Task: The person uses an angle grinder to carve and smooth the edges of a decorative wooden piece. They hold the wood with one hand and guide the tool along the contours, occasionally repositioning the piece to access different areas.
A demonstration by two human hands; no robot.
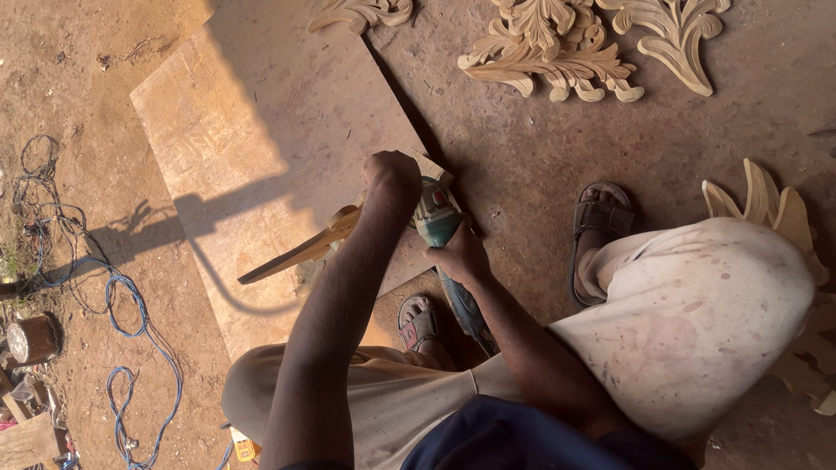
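My left hand is closed around the front of a teal angle grinder, near its head. My right hand grips the grinder's body further back. The grinder's head rests against a carved wooden piece that lies on a plywood board on the ground. The exact point of contact is hidden by my left wrist. I am crouched over the board, with both sandalled feet on the ground.
Several carved wooden ornaments lie on the ground at the top, and another is by my right knee. A blue cable loops over the dirt at left, near a small tin can.
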